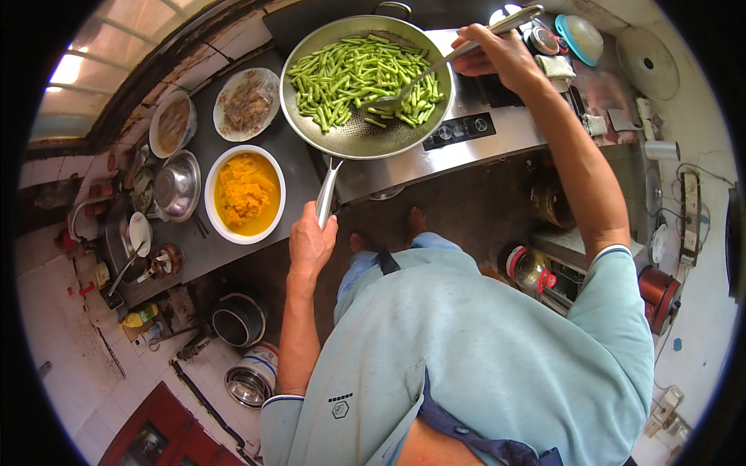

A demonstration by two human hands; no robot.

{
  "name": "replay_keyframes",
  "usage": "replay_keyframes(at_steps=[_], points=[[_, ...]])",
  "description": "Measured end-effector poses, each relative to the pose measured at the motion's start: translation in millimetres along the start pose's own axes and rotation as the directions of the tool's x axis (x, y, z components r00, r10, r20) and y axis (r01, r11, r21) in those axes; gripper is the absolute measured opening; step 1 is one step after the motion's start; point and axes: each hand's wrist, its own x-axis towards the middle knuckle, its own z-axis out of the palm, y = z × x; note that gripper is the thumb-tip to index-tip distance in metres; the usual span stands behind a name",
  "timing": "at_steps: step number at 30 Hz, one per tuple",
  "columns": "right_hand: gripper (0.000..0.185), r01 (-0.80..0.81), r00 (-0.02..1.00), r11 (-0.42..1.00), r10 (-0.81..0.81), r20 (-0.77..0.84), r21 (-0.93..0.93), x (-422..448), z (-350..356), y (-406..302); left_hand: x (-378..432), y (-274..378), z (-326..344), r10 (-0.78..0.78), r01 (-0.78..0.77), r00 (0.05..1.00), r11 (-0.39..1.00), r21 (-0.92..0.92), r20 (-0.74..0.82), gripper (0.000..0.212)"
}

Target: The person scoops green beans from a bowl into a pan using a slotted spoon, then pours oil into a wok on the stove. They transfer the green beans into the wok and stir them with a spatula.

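Note:
A wide metal frying pan (344, 140) stands over the stove, with cut green beans (361, 70) spread in it. My left hand (312, 239) is closed around the end of the pan's long metal handle (328, 189). Above the pan's right rim, my right hand (489, 55) grips the handle of a metal spatula (518, 19). The spatula's blade (382, 103) lies low among the beans, near the pan's middle. Part of the spatula handle is hidden by my right fingers.
Left of the pan stand a white bowl (281, 201) of orange mashed food, a floral plate (247, 136) of food and a metal bowl (178, 185). A sink (116, 233) is at the far left. The stove's control panel (460, 131) lies right of the pan, lidded containers (583, 41) at the back right.

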Motion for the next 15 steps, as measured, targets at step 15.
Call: replay_keyframes(at_steps=[15], points=[[0.027,0.484,0.863,0.840,-0.411,0.295,-0.244,-72,184,38,1,-3,0,0.052,-0.051,0.998,0.999,0.014,-0.033,0.028]])
